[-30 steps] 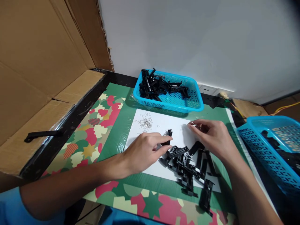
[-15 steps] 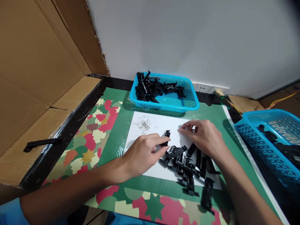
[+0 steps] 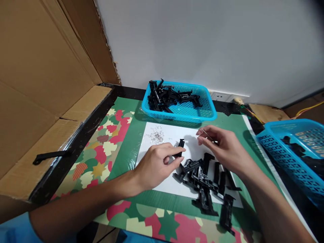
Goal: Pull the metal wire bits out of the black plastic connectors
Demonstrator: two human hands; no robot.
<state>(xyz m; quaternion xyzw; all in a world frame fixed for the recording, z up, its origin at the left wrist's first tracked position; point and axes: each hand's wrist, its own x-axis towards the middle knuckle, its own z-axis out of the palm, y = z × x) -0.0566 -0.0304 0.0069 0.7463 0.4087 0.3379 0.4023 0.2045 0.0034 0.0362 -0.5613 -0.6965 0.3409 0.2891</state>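
My left hand (image 3: 158, 163) pinches a small black plastic part (image 3: 180, 147) upright between thumb and fingers, above a white sheet (image 3: 162, 182). To its right, my right hand (image 3: 222, 146) is closed on a thin metal tool (image 3: 208, 135), whose tip lies near the fingertips; whether a tiny piece is on it cannot be made out. Below and between the hands lies a pile of black plastic parts (image 3: 199, 175). A heap of tiny metal pieces (image 3: 157, 136) rests at the sheet's upper left, with a single one (image 3: 170, 139) apart from it.
Behind the sheet stands a blue basket (image 3: 177, 117) of black parts. Another blue basket (image 3: 278, 158) with dark parts is at the right. Cardboard (image 3: 30, 67) walls the left side, near a black strap (image 3: 50, 155). A wall socket (image 3: 220, 96) sits behind.
My right hand has lifted a little and turned, and stands slightly farther from the pile. My left hand keeps its hold on the black part. The whole view has shifted slightly.
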